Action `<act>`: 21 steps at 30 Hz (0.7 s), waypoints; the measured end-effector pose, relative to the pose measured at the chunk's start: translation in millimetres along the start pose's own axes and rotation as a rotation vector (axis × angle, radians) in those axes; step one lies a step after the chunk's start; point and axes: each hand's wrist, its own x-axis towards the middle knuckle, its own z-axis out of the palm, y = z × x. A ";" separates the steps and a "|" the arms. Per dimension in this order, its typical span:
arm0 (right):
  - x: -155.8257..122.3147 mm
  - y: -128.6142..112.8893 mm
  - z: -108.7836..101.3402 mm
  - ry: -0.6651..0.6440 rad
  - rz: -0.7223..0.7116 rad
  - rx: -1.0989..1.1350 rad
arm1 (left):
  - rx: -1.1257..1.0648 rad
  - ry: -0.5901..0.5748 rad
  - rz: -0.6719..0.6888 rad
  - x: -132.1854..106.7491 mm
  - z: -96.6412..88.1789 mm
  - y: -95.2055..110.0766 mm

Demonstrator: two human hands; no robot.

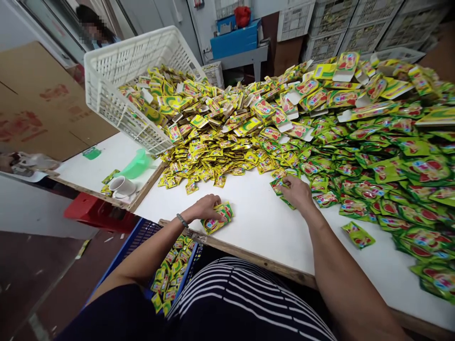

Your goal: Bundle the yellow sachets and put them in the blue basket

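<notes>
Near the table's front edge, my left hand (207, 208) is closed around a yellow-green candy box (217, 219) with red fruit pictures. My right hand (296, 191) reaches to the edge of the heap, its fingers pinching a green packet (276, 186). Just under that hand lies another green packet (287, 202), partly hidden. Small yellow packets (209, 158) form a pile in front of me. On the right spreads a large heap of green packets (369, 189), with open yellow boxes (263, 109) piled behind.
A white plastic basket (124, 111) lies tipped at the back left, boxes spilling from it. A white cup (122, 186) and green scoop (137, 166) stand on the side table. Below the edge, a blue crate (140, 241) holds filled boxes. A person (94, 28) is behind.
</notes>
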 end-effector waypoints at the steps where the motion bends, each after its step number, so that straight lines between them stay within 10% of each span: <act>1: -0.4 -0.1 -1.0 -0.021 0.013 0.002 | -0.014 -0.006 -0.027 0.2 -3.3 1.0; 13: -7.0 -5.2 5.8 -0.037 -0.060 -0.092 | 0.240 0.248 0.267 0.4 41.9 5.6; 21: -2.2 6.2 22.8 -0.067 -0.027 -0.069 | -0.870 0.752 0.209 13.4 53.8 15.7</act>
